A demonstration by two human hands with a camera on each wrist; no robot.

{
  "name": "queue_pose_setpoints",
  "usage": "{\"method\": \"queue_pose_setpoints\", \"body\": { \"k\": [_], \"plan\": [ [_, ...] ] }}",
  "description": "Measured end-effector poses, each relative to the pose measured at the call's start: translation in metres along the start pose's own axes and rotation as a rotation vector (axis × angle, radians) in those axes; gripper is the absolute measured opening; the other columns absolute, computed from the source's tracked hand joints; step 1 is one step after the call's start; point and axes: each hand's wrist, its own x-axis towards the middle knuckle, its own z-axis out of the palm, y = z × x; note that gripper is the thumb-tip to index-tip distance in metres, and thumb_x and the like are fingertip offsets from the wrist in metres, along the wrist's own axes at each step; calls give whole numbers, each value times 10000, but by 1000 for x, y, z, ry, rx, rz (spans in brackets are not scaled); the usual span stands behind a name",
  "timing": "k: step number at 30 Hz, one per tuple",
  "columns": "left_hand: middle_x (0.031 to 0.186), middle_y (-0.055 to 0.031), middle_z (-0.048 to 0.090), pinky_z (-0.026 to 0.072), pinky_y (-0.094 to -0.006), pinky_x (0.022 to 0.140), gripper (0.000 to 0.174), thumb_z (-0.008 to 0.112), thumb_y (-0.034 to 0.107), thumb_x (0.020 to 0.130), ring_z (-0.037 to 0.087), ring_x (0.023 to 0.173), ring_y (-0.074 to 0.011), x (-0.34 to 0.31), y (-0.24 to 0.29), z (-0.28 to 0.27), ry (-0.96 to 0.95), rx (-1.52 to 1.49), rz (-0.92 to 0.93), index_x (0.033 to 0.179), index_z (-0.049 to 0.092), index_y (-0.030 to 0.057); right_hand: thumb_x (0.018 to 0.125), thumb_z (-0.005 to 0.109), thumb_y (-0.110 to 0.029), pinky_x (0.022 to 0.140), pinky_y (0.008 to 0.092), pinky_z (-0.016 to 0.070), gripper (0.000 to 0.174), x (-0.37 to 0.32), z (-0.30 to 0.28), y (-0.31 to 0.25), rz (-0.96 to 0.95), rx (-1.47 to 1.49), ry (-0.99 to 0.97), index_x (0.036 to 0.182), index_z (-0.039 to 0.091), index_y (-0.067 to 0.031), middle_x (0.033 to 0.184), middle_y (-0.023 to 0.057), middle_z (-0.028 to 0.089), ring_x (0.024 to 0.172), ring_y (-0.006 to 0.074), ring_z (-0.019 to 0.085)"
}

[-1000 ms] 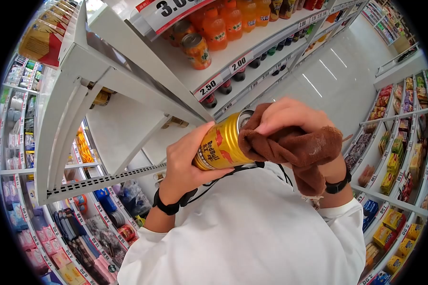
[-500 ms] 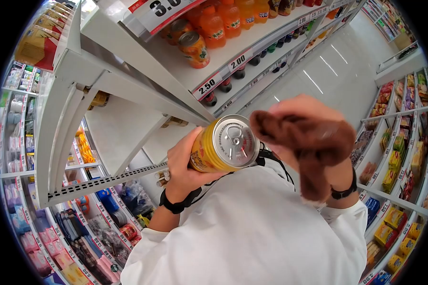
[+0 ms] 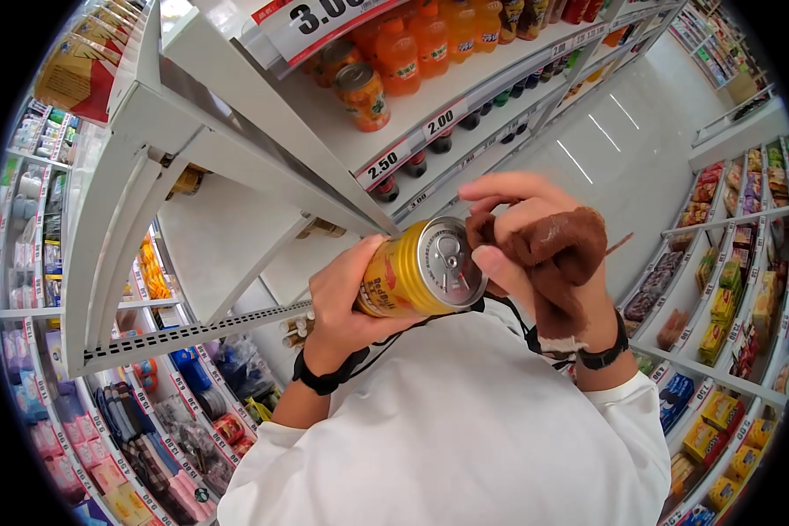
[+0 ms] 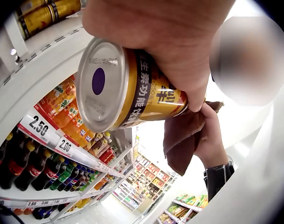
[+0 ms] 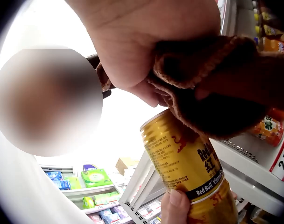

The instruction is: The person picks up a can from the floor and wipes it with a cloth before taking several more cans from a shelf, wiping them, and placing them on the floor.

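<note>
My left hand [image 3: 337,285] grips a gold Red Bull can [image 3: 390,280] round its lower body, its lid and pull tab tilted up and to the right. In the left wrist view the can's silver base [image 4: 97,105] shows a dark purple dot. A brown cloth [image 3: 557,250] is bunched in my right hand [image 3: 522,210], between thumb and fingers, right at the can's top rim. Seen from the right wrist, the folded cloth [image 5: 226,84] hides part of the lid end, and the can's printed side [image 5: 179,154] faces that camera.
Left of the can stands a white shelf frame [image 3: 228,158] with a perforated edge [image 3: 193,337]. Beyond it, a drinks shelf [image 3: 324,123] bears orange bottles [image 3: 397,57] and a can [image 3: 362,96]. Snack shelves [image 3: 728,289] line the right side of the aisle floor [image 3: 605,131].
The can's lid has turned up toward the head camera. My right hand with the cloth left the can's rim half a second ago and is back beside it now.
</note>
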Motion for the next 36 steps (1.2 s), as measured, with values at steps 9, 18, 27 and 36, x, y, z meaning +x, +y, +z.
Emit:
{"method": "queue_pose_setpoints", "body": {
  "k": [9,18,27,36],
  "plan": [
    [1077,-205,675,547,-367,839,842,932,255,588,695,935,-308,-11,-9,4,-34,-30,-173,1262,540,-62,894,612,-582,597,298,504,675,-13,-22,44,356,74,49,1249,416,-42,1059,84,595,813,146,610],
    [1134,-198,659,519,-355,904,827,903,194,646,669,1021,-264,-15,-9,9,-17,-185,-324,1316,488,-58,808,222,-881,732,381,535,914,0,-10,38,864,881,128,1300,432,-140,1287,102,554,1043,262,610],
    [1180,-188,637,500,-349,933,826,882,181,679,642,1063,-239,-21,-8,14,14,-274,-391,1345,459,-64,903,397,-487,957,520,479,661,-3,-12,49,737,1158,5,1393,401,-43,1406,158,473,1233,335,513],
    [1168,-190,645,507,-348,922,833,890,192,667,651,1049,-243,-20,-7,13,14,-237,-353,1333,465,-71,841,487,-216,808,550,577,657,-13,-12,45,620,1045,-105,1455,317,-57,1384,185,462,1148,349,567]
  ]
}}
